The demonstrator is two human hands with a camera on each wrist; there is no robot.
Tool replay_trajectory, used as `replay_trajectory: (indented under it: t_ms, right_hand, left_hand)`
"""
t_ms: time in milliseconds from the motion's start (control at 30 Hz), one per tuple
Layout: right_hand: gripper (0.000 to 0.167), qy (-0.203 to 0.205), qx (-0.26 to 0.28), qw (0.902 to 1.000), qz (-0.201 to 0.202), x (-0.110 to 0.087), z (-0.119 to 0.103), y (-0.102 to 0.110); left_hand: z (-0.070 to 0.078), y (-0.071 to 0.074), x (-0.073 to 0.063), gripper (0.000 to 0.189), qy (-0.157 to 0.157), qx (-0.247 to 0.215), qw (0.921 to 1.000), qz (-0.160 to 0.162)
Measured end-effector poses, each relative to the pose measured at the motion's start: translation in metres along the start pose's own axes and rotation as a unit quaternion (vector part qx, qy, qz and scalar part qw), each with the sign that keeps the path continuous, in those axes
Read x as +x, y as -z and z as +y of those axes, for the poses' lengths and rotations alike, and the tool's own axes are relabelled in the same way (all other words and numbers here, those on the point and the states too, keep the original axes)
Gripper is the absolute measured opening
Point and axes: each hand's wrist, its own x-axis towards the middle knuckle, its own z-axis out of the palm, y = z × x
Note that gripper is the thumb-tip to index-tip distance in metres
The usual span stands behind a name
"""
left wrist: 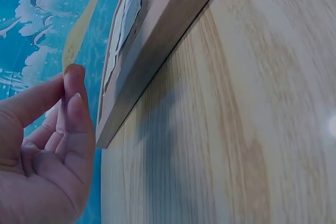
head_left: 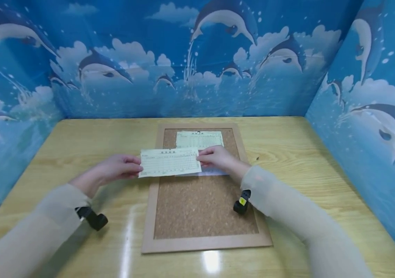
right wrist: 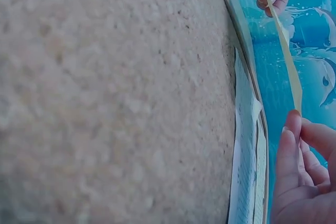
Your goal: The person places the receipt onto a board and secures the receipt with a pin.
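Note:
A pale yellow-green printed form slip point(head_left: 169, 162) is stretched level between both hands, above the upper left part of a framed cork board point(head_left: 206, 208). My left hand point(head_left: 122, 168) pinches its left edge between thumb and fingers, and my right hand point(head_left: 216, 157) pinches the right edge. In both wrist views the slip point(left wrist: 81, 32) appears nearly edge-on, raised off the board. Behind it, a similar slip point(head_left: 201, 139) lies at the top of the cork, with a pin at its upper edge. A whitish-blue sheet point(head_left: 213, 172) on the board is partly hidden by the held slip and right hand.
The board's wooden frame point(head_left: 206, 244) lies on a light wood-grain table point(head_left: 305, 154). Blue dolphin-print cloth point(head_left: 183, 96) closes off the back and both sides. A small dark speck point(head_left: 257, 158) lies right of the board. Each wrist carries a black camera point(head_left: 240, 206).

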Motion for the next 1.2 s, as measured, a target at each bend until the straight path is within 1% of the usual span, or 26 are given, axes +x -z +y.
replay_trajectory:
  t_ms: [200,367,500,633,700,800,867,967,1033,1200]
  right_hand:
    - [0.028,-0.002,0.009,1.0,-0.001,-0.005,0.001,0.007]
    - [0.028,-0.009,0.001,0.9999,0.011,-0.013,0.003,0.009]
    - [0.027,-0.004,-0.011,0.9999,0.012,-0.019,0.006,0.012]
    - [0.024,0.002,-0.021,0.9997,0.012,-0.023,0.008,0.017]
    - [0.023,0.002,-0.027,0.9995,0.014,-0.024,0.009,0.019]
    - [0.024,-0.003,-0.029,0.9995,0.013,-0.025,0.011,0.022]
    - [0.025,-0.005,-0.032,0.9994,0.014,-0.027,0.012,0.025]
    - [0.026,-0.005,-0.022,0.9996,0.019,-0.03,0.012,0.028]
    - [0.027,-0.006,-0.017,0.9996,0.022,-0.032,0.013,0.031]
    - [0.028,-0.014,-0.001,0.9998,0.017,-0.035,0.017,0.032]
  left_hand:
    - [0.005,-0.003,0.006,0.016,-0.006,0.008,0.9998,-0.015]
    - [0.006,-0.009,0.007,0.018,-0.003,0.002,1.0,-0.009]
    - [0.006,-0.015,0.008,0.022,0.0,-0.005,1.0,-0.002]
    - [0.005,-0.02,0.013,0.021,-0.003,-0.01,0.9999,0.0]
    - [0.003,-0.023,0.015,0.02,-0.007,-0.009,0.9999,-0.004]
    - [0.003,-0.026,0.019,0.02,-0.001,-0.015,0.9999,-0.002]
    - [0.003,-0.028,0.021,0.021,-0.003,-0.015,0.9999,-0.001]
    - [0.005,-0.03,0.023,0.022,-0.008,-0.02,0.9997,0.007]
    - [0.006,-0.032,0.024,0.022,-0.014,-0.013,0.9998,0.005]
    - [0.008,-0.036,0.024,0.021,-0.011,0.006,0.9999,-0.004]
